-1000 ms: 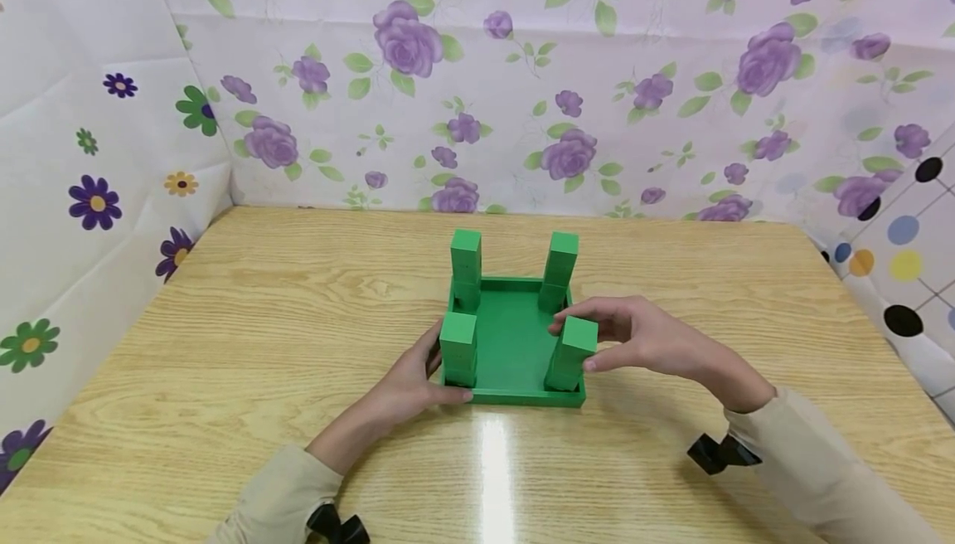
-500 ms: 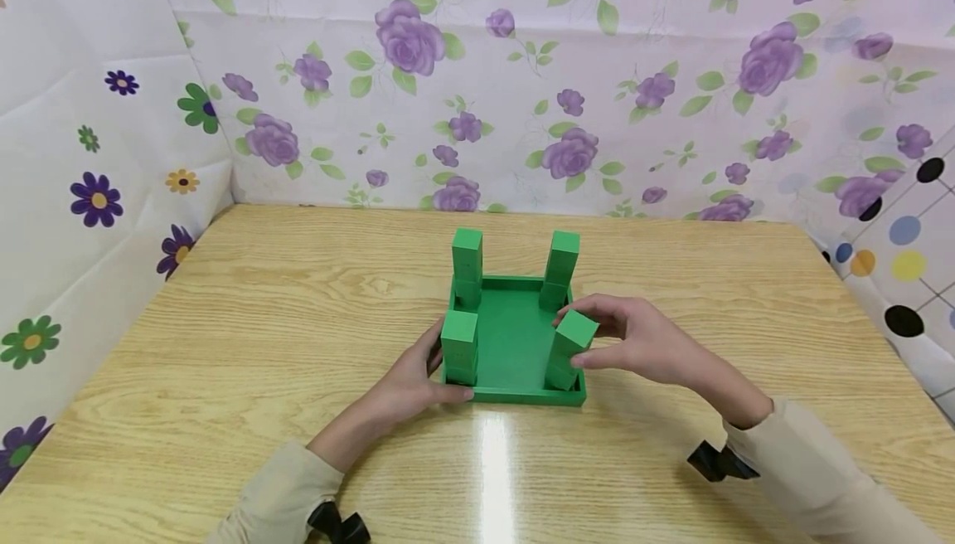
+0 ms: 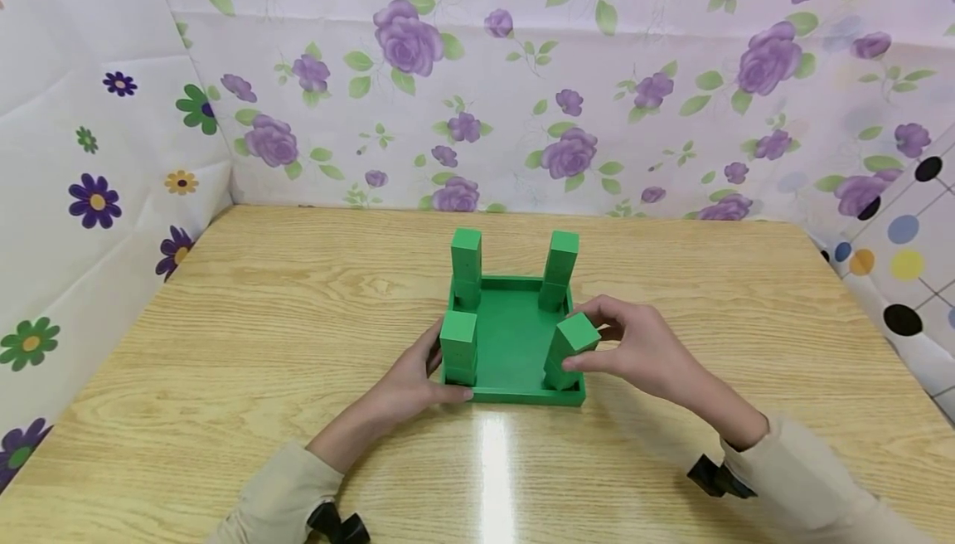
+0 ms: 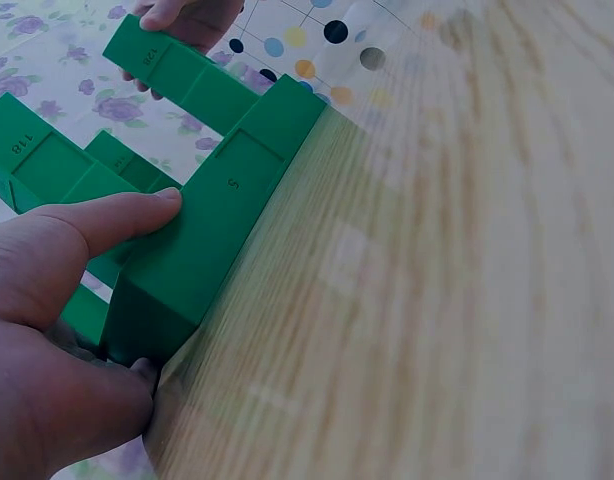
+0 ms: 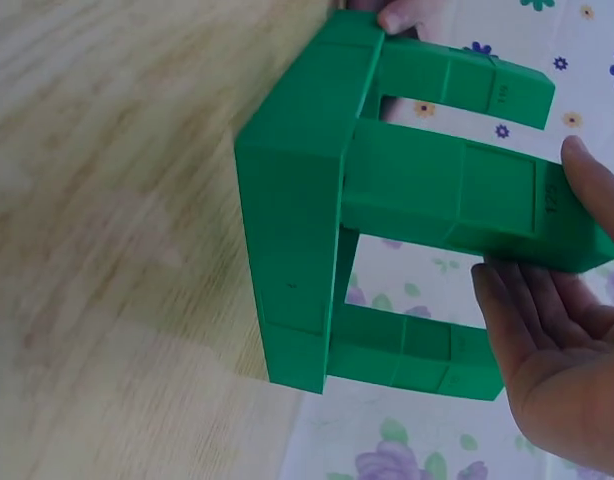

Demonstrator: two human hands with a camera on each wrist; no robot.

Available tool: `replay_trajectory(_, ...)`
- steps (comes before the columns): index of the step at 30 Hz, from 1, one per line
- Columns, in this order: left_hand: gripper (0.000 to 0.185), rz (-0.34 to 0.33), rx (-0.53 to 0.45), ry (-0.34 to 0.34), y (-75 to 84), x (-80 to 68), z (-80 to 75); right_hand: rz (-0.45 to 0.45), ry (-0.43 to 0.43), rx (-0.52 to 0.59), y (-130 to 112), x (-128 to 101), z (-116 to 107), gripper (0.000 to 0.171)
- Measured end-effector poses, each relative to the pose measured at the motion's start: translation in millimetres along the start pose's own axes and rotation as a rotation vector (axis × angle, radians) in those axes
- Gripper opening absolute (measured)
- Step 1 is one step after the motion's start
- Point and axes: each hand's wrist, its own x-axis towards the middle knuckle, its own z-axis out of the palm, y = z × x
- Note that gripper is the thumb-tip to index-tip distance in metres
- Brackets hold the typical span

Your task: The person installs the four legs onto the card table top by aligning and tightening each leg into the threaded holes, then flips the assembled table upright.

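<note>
A green square tray (image 3: 525, 397) lies on the table with a green block post standing in each corner. My left hand (image 3: 409, 376) grips the tray's front left corner, thumb along the front wall, beside the front left post (image 3: 458, 349). At the front right corner my right hand (image 3: 645, 353) pinches the upper block (image 3: 578, 332) of the post between thumb and fingers. That block sits twisted relative to the tray's sides. In the right wrist view, the held post (image 5: 497, 195) is marked 125. The two back posts (image 3: 467, 266) are untouched.
The wooden table (image 3: 313, 279) surrounds the tray. A flower-patterned sheet (image 3: 507, 88) hangs behind it, with other patterned sheets at left and right. Black wrist devices (image 3: 719, 476) sit on both sleeves.
My right hand has closed its thumb and fingers onto the front right post, and its top has turned out of square. My left hand and the tray stay in place.
</note>
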Motion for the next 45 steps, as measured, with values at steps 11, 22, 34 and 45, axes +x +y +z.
replay_trajectory(11, 0.106, -0.001, 0.001, 0.006, 0.0, 0.5, -0.3, -0.027, 0.161, -0.124, -2.7, -5.2, 10.9, 0.041)
replay_trajectory(22, 0.103, 0.018, -0.011, -0.016, 1.3, 0.2, -1.0, -0.018, 0.179, -0.228, -6.8, -3.5, 12.6, 0.044)
replay_trajectory(34, 0.103, 0.016, -0.021, -0.024, 1.4, 0.3, 0.0, -0.045, -0.215, 0.103, 3.9, 2.1, -10.5, 0.071)
replay_trajectory(45, 0.103, 0.021, -0.022, -0.022, 0.7, -0.9, -0.3, -0.112, -0.394, 0.384, 17.7, 12.1, -26.1, 0.052)
